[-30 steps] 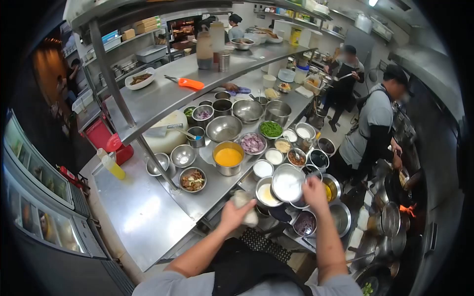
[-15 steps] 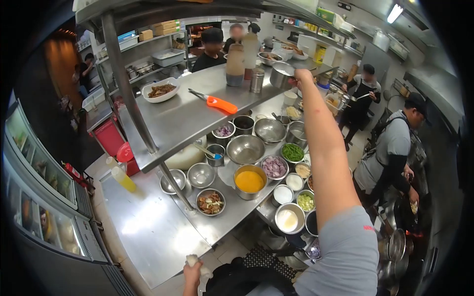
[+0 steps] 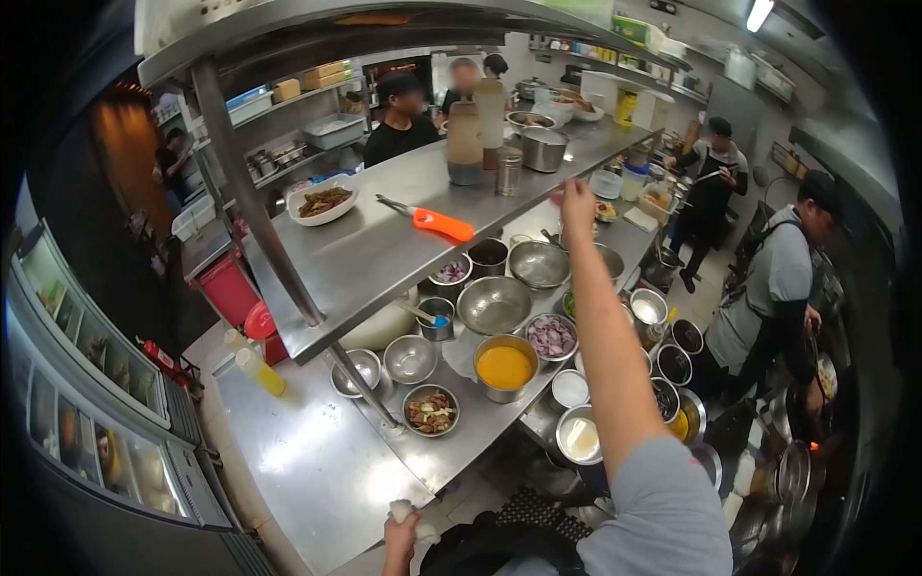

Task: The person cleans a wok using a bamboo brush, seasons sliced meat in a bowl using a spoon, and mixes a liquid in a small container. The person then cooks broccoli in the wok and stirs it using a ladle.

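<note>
My right hand is raised at the front edge of the steel shelf, apart from the pot, with fingers loosely bent and nothing visible in them. A steel pot stands upright on that shelf, beside a metal shaker and two squeeze bottles, including a brown one. Low in the view, my left hand is closed around a whitish cloth. Under the shelf, the counter holds a pot of orange-yellow liquid, chopped purple onions and a bowl of browned pieces.
An orange-handled tool and a white dish of food lie on the shelf. A steel post supports it. Co-workers stand behind the shelf and at right, one near the stove. A yellow bottle stands left.
My right hand has let go of the steel pot and drawn back from it. The pot now stands slightly farther left on the shelf. My left hand still holds the cloth.
</note>
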Demonstrator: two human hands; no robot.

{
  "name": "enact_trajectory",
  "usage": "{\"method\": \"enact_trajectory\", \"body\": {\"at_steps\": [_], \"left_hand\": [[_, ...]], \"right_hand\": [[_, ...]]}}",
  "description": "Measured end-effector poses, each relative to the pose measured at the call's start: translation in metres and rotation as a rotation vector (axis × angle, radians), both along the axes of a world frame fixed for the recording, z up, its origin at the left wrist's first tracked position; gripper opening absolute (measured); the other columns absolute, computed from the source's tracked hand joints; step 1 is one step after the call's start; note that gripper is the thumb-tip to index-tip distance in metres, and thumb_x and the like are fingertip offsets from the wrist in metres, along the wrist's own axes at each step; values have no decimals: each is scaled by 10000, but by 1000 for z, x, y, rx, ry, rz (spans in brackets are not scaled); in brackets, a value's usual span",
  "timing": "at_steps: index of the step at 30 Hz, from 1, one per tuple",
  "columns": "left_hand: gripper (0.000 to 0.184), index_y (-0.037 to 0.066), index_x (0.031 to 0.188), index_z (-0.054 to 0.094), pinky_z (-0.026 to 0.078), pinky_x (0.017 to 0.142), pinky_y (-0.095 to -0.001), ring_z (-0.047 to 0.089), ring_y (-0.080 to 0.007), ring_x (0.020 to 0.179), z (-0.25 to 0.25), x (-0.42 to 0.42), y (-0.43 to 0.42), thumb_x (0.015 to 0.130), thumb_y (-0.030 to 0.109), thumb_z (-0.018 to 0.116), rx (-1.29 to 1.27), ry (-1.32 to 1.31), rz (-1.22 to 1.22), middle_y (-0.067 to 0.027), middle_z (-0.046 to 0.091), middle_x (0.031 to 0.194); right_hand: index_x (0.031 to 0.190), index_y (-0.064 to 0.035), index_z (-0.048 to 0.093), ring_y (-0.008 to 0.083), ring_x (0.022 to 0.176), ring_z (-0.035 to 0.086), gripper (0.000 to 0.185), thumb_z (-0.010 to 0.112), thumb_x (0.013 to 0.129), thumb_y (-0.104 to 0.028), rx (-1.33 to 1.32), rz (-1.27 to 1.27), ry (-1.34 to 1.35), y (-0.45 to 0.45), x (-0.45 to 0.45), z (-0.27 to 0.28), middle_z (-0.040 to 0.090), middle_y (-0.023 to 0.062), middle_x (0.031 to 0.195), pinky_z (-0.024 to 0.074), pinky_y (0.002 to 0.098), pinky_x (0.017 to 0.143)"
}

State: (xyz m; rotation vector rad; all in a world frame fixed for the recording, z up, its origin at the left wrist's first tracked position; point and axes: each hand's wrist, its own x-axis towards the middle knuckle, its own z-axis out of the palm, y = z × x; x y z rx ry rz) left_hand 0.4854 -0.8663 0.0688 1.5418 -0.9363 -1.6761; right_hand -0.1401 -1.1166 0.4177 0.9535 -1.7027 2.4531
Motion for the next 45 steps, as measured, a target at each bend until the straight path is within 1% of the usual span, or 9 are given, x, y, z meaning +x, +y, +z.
{"method": "enact_trajectory", "body": {"at_steps": [3, 13, 16, 19, 22, 25, 27, 35, 45], "left_hand": [[298, -26, 999, 649, 516, 637, -340, 640, -192, 723, 12, -31, -14, 764, 117, 764, 0, 2, -147, -90, 669, 861], [547, -12, 1025, 664, 533, 734, -345, 690, -225, 804, 36, -153, -16, 729, 425, 808, -227, -141, -923, -138, 708, 918], [655, -24, 1072, 640, 520, 836, -373, 684, -281, 925, 85, -195, 12, 732, 516, 787, -523, -305, -1208, -189, 699, 1010], [703, 6, 1283, 485, 519, 854, -377, 680, -279, 961, 40, -225, 52, 788, 428, 752, -566, 60, -1364, -164, 671, 1046], [690, 6, 1324, 413, 471, 950, -359, 609, -271, 1121, 62, -250, 89, 821, 346, 741, -559, 60, -1529, -198, 607, 1179], [643, 44, 1369, 402, 474, 801, -288, 594, -159, 910, 108, -267, 121, 851, 286, 694, -437, 36, -1659, -105, 602, 1031], [422, 46, 1312, 483, 483, 837, -291, 597, -130, 965, 54, -282, 145, 928, 144, 629, 18, 499, -1591, -39, 624, 1069], [439, -32, 1299, 533, 500, 985, -379, 611, -231, 1157, 83, -249, 244, 911, 107, 683, 604, 484, -1442, -137, 617, 1271], [488, -9, 1306, 533, 544, 928, -393, 654, -240, 1074, 50, -206, 304, 864, 82, 720, 807, 498, -1513, -123, 660, 1174]], "right_hand": [[974, 11, 632, 175, 652, 669, 227, 506, 984, -178, 34, 253, -81, 93, 92, -60, 682, 96, 840, 532, 308, 564], [1012, 13, 674, 145, 624, 640, 614, 373, 1030, -522, 815, 827, -768, 409, 307, -292, 696, 91, 828, 526, 266, 605], [1136, 7, 614, 112, 707, 634, 423, 485, 1032, -381, 681, 663, -673, 459, 319, -309, 689, 86, 935, 527, 267, 633], [1193, 6, 568, 94, 756, 615, 331, 631, 970, -231, 588, 333, -299, 479, 314, -312, 663, 72, 960, 519, 263, 655], [1193, 10, 561, 120, 763, 620, 511, 820, 788, -165, 715, -18, -75, 509, 304, -297, 636, 59, 944, 523, 265, 679], [1114, -8, 557, 130, 854, 628, 448, 826, 772, -115, 681, -251, -15, 552, 306, -262, 638, 70, 962, 535, 279, 736], [1099, -20, 531, 128, 897, 621, 409, 801, 800, -90, 662, -185, -247, 598, 307, -282, 635, 63, 988, 527, 279, 774], [1227, -3, 550, 229, 1055, 642, 347, 673, 915, -91, -229, 236, -1149, 719, 346, -242, 659, 101, 1142, 511, 381, 942], [1374, -62, 476, 238, 1214, 559, 449, 622, 954, -127, -353, 485, -1111, 778, 393, -273, 576, 92, 1295, 461, 409, 1036]]}}
